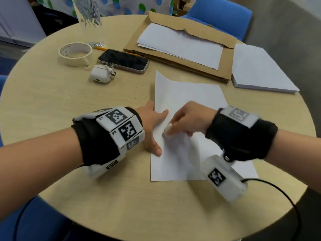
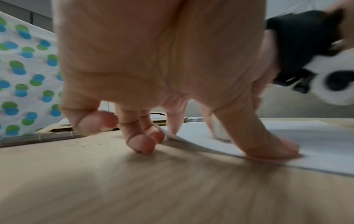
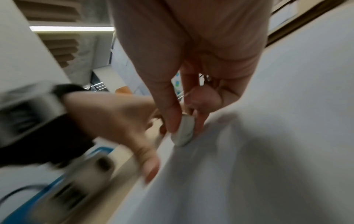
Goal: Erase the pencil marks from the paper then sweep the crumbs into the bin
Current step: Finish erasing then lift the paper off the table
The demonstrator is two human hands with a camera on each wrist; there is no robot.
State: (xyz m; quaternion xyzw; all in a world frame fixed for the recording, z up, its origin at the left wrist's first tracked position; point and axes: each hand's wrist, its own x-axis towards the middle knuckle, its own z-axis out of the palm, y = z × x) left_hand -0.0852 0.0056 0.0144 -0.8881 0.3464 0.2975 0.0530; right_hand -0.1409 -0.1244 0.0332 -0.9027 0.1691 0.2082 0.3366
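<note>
A white sheet of paper (image 1: 187, 108) lies on the round wooden table (image 1: 69, 101) in front of me. My left hand (image 1: 152, 126) presses its left edge flat with thumb and forefinger spread; the other fingers rest on the table (image 2: 141, 145). My right hand (image 1: 187, 119) pinches a small white eraser (image 1: 167, 130) and holds it down on the paper (image 3: 268, 151) beside the left thumb. In the right wrist view the eraser (image 3: 184, 131) sits between thumb and fingers. Dark crumbs (image 1: 139, 96) lie on the table left of the paper. No bin is in view.
Behind the paper lie a black phone (image 1: 124, 60), a white earbud case (image 1: 100, 73), a roll of masking tape (image 1: 75, 53), a pencil (image 1: 99, 48), a brown envelope with sheets (image 1: 182, 47) and a paper stack (image 1: 260, 68). Blue chairs (image 1: 220, 14) ring the table.
</note>
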